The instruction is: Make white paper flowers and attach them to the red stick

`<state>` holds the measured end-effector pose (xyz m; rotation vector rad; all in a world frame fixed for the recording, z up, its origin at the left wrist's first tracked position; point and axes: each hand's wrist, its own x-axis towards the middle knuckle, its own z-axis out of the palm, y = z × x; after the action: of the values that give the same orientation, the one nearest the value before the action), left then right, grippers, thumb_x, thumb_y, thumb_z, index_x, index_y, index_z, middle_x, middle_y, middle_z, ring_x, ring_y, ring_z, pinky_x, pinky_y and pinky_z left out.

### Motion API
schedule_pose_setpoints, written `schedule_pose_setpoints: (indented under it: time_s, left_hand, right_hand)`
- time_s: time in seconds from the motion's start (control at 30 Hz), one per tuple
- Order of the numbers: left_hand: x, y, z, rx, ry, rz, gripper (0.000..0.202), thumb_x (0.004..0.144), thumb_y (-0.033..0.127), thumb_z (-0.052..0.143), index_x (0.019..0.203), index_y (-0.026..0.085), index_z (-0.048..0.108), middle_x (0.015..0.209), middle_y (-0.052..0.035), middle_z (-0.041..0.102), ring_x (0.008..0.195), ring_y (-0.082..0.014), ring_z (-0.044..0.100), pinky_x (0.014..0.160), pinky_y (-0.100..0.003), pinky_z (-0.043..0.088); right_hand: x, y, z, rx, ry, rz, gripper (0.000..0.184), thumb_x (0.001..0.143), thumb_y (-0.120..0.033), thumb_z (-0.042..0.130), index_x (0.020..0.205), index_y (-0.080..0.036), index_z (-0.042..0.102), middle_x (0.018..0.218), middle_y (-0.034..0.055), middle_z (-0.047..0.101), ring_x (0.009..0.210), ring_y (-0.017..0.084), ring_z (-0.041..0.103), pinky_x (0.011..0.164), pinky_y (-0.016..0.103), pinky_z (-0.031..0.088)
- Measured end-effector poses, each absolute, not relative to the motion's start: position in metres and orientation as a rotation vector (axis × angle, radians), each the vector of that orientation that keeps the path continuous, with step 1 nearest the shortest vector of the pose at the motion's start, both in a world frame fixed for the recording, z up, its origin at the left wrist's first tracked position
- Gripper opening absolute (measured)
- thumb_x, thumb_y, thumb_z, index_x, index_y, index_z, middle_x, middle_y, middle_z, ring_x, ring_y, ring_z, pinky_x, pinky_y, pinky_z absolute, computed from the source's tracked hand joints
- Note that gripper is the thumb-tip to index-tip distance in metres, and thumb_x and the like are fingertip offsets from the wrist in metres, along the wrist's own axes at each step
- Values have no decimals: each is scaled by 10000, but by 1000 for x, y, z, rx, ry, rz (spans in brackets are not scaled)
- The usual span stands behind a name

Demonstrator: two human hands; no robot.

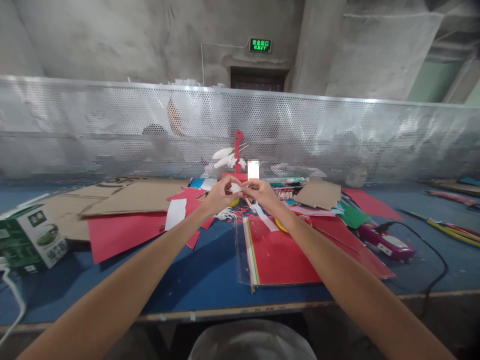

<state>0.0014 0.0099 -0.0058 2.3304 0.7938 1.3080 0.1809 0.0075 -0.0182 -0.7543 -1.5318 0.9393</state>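
Observation:
My left hand [219, 194] and my right hand [262, 192] meet above the middle of the blue table [195, 280]. Both pinch a small white paper piece [235, 188] between their fingertips. A thin wooden stick [248, 202] and a white paper strip [265, 218] hang down from under my right hand. Below the hands lies a clear packet of coloured paper sheets [277, 255], red on top. A red stand with white paper shapes [235, 157] rises just behind the hands.
Cardboard sheets [123, 197] and red paper [120, 232] lie at the left, a green and white box [32, 237] at the far left. A purple glue gun [386, 244] with a black cord sits at the right. A perforated metal screen [337, 135] backs the table.

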Motion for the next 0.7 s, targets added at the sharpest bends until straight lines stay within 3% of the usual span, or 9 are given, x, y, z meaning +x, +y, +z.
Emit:
schedule_pose_setpoints:
  time_s: [0.27, 0.7]
  left_hand:
    - [0, 21, -10, 2217, 815, 1368, 266, 735, 210, 642, 989, 179, 567, 830, -7, 550, 774, -134, 537, 693, -271, 467]
    - [-1, 23, -12, 2292, 832, 1307, 259, 767, 262, 640, 1002, 184, 563, 875, -20, 611, 812, -154, 585, 736, -302, 489]
  right_hand:
    - [180, 8, -19, -772, -1548, 888, 316, 678, -435, 753, 815, -160, 679, 707, 31, 661, 662, 139, 602, 667, 279, 498]
    - [180, 15, -23, -781, -1557, 879, 460, 660, -588, 723, 800, -157, 644, 650, 11, 603, 608, 121, 550, 608, 254, 465]
